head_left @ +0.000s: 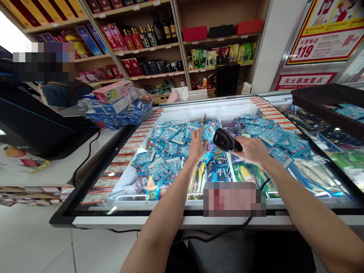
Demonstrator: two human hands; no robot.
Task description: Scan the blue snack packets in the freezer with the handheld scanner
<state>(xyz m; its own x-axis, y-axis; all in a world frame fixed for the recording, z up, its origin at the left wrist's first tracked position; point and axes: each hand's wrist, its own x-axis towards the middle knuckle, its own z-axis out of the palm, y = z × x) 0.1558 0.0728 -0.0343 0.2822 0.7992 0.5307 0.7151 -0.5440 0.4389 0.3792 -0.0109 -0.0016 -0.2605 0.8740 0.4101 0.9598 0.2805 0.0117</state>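
My right hand point(251, 149) is wrapped round the handle of a black barcode scanner point(223, 140), its head pointing left over the freezer. My left hand point(197, 146) is just left of the scanner, fingers and thumb apart. Its fingertips are at the near left edge of a small blue packet point(209, 131) with a barcode label; whether they press on it I cannot tell. More blue packets point(159, 168) lie loosely spread to the left on the glass top, and another heap of blue packets point(273, 134) lies to the right of my right hand.
Under the chest freezer's glass point(119, 180) are wire baskets of wrapped goods. A plastic-wrapped bundle of boxes point(116, 104) stands at the back left, near a black monitor point(34, 113). A dark tray point(327, 110) is at right. The scanner's cable point(222, 235) loops over the front edge.
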